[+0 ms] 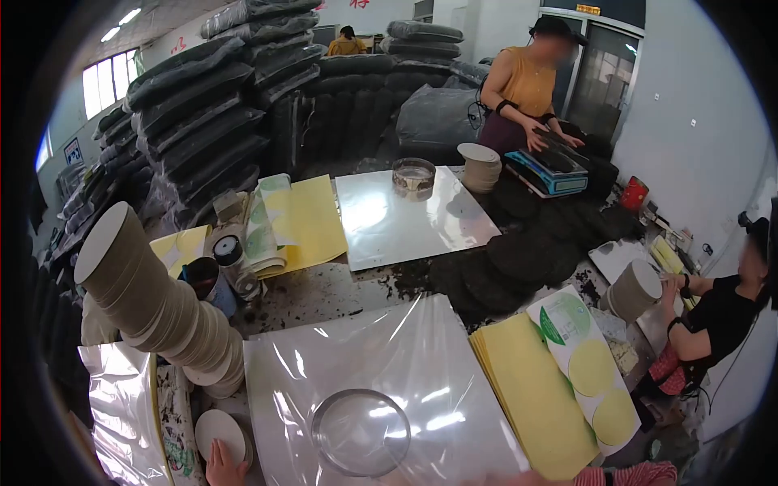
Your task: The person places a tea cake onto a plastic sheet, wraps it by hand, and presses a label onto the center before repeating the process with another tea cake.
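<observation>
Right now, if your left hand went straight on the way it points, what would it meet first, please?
The white disc lying just ahead of the left hand; the fingertips seem to touch its rim. Behind that leans the stack of discs, though depth is unclear.

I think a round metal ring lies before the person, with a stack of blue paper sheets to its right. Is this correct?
No: the paper sheets are yellow, not blue. The head view shows them right of the metal ring.

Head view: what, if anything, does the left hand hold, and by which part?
The left hand touches the white disc at its near edge; a closed grip cannot be told.
</observation>
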`<state>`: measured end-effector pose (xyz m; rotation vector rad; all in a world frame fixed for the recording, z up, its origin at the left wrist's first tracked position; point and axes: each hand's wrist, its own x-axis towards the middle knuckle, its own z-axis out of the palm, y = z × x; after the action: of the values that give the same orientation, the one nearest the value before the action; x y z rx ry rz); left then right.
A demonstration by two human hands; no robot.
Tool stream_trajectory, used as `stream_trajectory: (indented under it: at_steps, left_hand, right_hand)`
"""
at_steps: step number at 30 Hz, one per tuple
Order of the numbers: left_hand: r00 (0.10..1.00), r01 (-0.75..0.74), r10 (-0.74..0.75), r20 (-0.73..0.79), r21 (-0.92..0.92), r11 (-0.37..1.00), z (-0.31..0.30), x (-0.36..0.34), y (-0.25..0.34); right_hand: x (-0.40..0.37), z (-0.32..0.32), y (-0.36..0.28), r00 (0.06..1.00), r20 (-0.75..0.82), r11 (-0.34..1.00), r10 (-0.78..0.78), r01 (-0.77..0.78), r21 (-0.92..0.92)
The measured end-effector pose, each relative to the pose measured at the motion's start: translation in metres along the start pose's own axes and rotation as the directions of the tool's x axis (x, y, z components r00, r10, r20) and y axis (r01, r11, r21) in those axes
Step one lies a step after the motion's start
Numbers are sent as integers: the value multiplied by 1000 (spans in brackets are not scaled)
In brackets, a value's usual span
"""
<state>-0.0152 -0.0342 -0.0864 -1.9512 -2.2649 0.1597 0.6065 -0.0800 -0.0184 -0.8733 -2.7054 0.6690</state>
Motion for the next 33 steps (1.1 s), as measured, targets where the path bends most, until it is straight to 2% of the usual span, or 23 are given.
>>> stream_trajectory:
  at_steps: [1, 2, 3, 4, 6, 7, 9, 10, 12, 13, 14, 15, 16, 17, 18, 19, 21, 24, 25, 26, 28, 30, 33]
  left_hand:
    - [1000, -5, 5, -1, -8, 1000, -5, 0, 3]
    - [1000, -9, 9, 24, 19, 1000, -12, 2, 5]
    - [999, -14, 12, 48, 51, 999, -22, 5, 5]
    - [999, -12, 10, 43, 54, 998, -44, 12, 11]
    - [877, 223, -166, 451, -76, 972, -91, 27, 30]
    - [872, 237, -184, 453, -64, 969, -91, 24, 28]
    - [947, 149, -69, 313, -240, 959, -82, 24, 21]
    - [946, 162, -87, 313, -225, 961, -69, 26, 15]
    - [993, -93, 98, 67, -80, 993, -55, 25, 11]
    - [991, -130, 128, -23, -93, 987, -62, 19, 16]
    - [998, -27, 7, -62, -324, 946, -100, 16, 43]
    - [990, 71, -124, -64, -533, 843, -139, 13, 79]
    - [977, -50, -96, -190, -643, 764, -167, 9, 118]
    - [895, -358, 89, -437, -586, 727, -162, 10, 141]
    - [850, -480, 295, -436, -409, 776, -156, 7, 162]
    - [811, -577, 442, -383, -401, 712, -158, 8, 187]
    - [802, -550, 564, -194, -607, 574, -131, 11, 216]
    - [745, -531, 651, -146, -720, 446, -134, 16, 212]
    - [717, -615, 688, -113, -568, 547, -137, 25, 215]
    - [723, -604, 683, -105, -575, 551, -141, 39, 221]
    - [724, -682, 687, -62, -220, 698, -143, 69, 238]
    - [694, -706, 718, -59, -255, 661, -118, 70, 254]
    - [659, -715, 752, 12, -300, 632, -93, 76, 268]
  right_hand:
    - [28, -60, 22, 938, 225, 962, 263, -274, 16]
    - [47, -77, 50, 926, -218, 926, 308, -344, -156]
    - [66, -91, 98, 822, -471, 919, 320, -389, -55]
    - [82, -105, 148, 726, -610, 904, 317, -425, -37]
    - [102, -135, 252, 667, -668, 807, 331, -566, -165]
    - [113, -144, 298, 643, -707, 761, 295, -606, -233]
    - [134, -156, 349, 492, -737, 561, 464, -806, -185]
    - [136, -153, 372, 491, -692, 449, 529, -854, -263]
    - [141, -143, 403, 481, -596, 364, 643, -877, -315]
    - [138, -143, 409, 475, -587, 365, 656, -880, -304]
    - [139, -148, 405, 469, -571, 367, 673, -883, -293]
    - [133, -150, 409, 486, -658, 414, 576, -867, -277]
    - [130, -156, 394, 474, -784, 500, 400, -830, -247]
    - [131, -161, 373, 434, -855, 597, 284, -778, -196]
    - [133, -166, 342, 405, -882, 688, 239, -712, -140]
    - [136, -167, 311, 412, -884, 760, 219, -640, -111]
    - [143, -165, 254, 420, -888, 828, 186, -554, -88]
    - [153, -142, 194, 420, -885, 903, 202, -430, 2]
    - [155, -132, 179, 419, -851, 933, 317, -298, 201]
    - [159, -123, 167, 437, -796, 907, 419, -157, 392]
    - [174, -108, 153, 497, -680, 739, 538, 108, 665]
    - [191, -100, 134, 543, -523, 362, 657, 381, 851]
    - [188, -93, 123, 593, -387, 203, 706, 353, 913]
